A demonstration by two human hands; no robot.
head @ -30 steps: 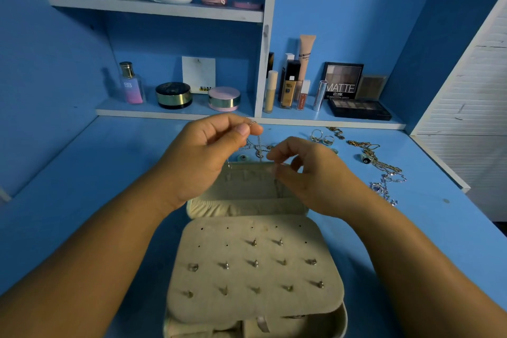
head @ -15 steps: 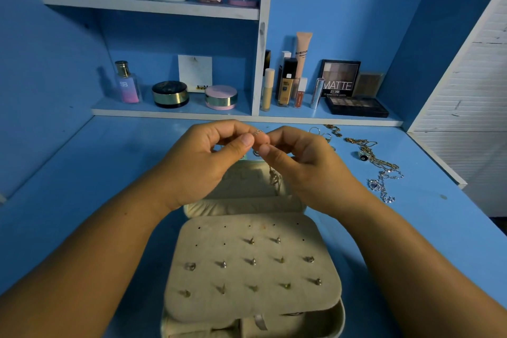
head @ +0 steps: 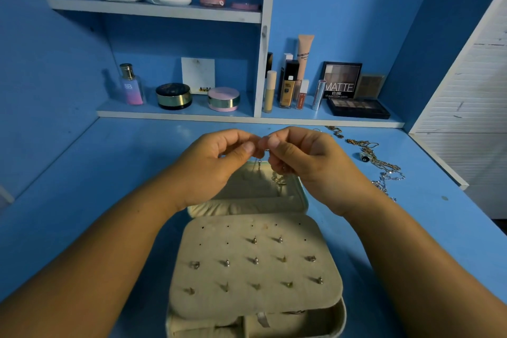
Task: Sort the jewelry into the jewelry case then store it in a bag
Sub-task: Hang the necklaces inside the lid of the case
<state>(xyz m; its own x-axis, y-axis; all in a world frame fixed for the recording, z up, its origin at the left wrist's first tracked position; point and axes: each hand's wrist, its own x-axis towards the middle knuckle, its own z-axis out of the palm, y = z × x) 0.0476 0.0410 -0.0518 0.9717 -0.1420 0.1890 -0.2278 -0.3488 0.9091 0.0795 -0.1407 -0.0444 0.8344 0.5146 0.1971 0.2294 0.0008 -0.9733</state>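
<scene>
Left hand (head: pixel 216 156), right hand (head: pixel 310 162) pinching chain necklace (head: pixel 278 180) between them; next, probably hook it into jewelry case lid (head: pixel 241 189) just below.

The walls (head: pixel 343 8) and desk (head: pixel 109 167) are painted blue; two shelves (head: pixel 153 9) are fixed above, and a white slatted panel (head: pixel 472 90) is set at right.

Perfume bottle (head: pixel 131 88), black compact (head: pixel 173 96) and MATTE palette (head: pixel 341 79) sit on the shelf (head: pixel 178 115).
</scene>
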